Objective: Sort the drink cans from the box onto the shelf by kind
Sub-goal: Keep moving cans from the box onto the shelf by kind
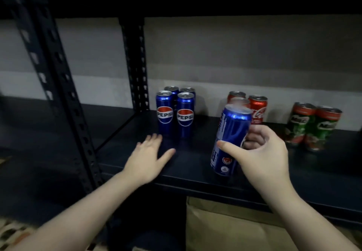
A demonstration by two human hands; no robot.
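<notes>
Your right hand (262, 153) is wrapped around a blue can (231, 139), thumb on the near side and fingers curled behind it. You hold it by the middle, so it will not slip. The can leans a little to the right at the top and hangs over the front part of the shelf (121, 133). I cannot tell if its bottom touches the shelf yet.

Your left hand (150, 158) holds nothing. Its fingers are spread flat and it lies low over the shelf, just in front of the Pepsi cans (175, 111). It looks like it is there to steady you, or to keep that group from tipping when the new can comes in.

Each kind has its own group. Four Pepsi cans stand close together on the left. The red cans (257, 108) stand in the middle, partly hidden behind the can you hold. Two green cans (313, 125) stand on the right. The groups sit well apart, so you can see them at a glance.

The can you hold is blue like the Pepsi ones, so it likely belongs with them. It is nearer the red cans now, so you would need to bring it left.

The box (225, 227) sits under the shelf, close to your hands.
</notes>
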